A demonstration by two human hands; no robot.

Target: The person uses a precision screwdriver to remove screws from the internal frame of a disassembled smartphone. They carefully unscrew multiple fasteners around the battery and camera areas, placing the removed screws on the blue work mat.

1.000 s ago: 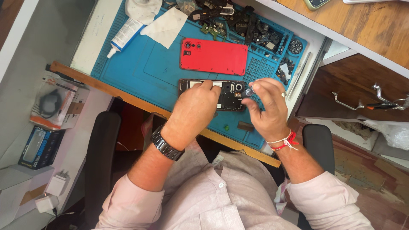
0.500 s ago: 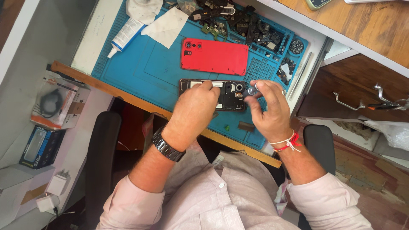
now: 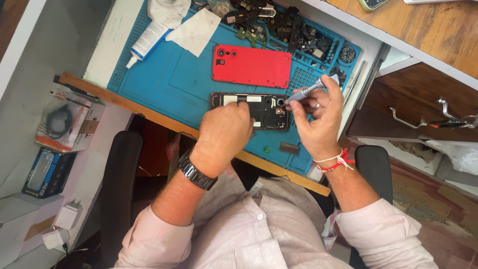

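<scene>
We see the opened phone (image 3: pixel 259 110) lying on the blue mat (image 3: pixel 164 84), long axis running nine to three o'clock. Our left hand (image 3: pixel 224 134) presses down on its middle, fingers curled over the frame. Our right hand (image 3: pixel 318 124) grips a grey screwdriver (image 3: pixel 304 93), tip aimed toward eight o'clock at the camera end, probably touching a screw there. The red back cover (image 3: pixel 251 66) lies at twelve o'clock, just beyond the phone.

Both forearms reach forward, sleeves rolled; the left hand (image 3: pixel 225 130) lies palm down, fingers curled, while the right hand (image 3: pixel 318 119) pinches, fingers bunched.
</scene>
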